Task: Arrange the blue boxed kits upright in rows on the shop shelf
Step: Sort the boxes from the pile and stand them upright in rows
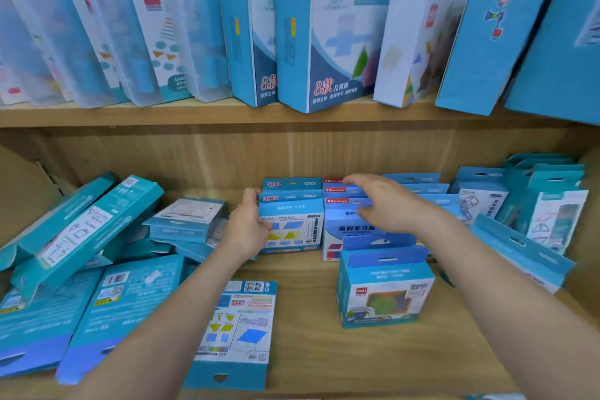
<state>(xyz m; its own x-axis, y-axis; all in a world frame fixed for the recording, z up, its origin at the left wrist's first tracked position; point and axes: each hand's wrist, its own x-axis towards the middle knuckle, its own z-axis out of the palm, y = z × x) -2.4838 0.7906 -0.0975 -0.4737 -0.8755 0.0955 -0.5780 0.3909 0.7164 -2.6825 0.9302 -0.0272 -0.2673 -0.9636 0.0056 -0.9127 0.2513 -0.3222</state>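
Note:
Blue boxed kits stand upright in rows at the back middle of the lower wooden shelf [305,286]. My left hand [248,227] grips the left side of the front kit of the left row [292,227], thumb across its face. My right hand [386,204] hovers open, fingers spread, over the neighbouring row of upright kits [344,230]. One upright kit [383,289] stands alone in front of that row. Another kit [237,331] lies flat on the shelf between my forearms.
A loose pile of teal boxes [87,237] lies tilted and flat at the left. More upright and leaning kits [519,211] fill the right side. The upper shelf [194,114] carries large blue boxes [324,42] and clear plastic cases [97,42].

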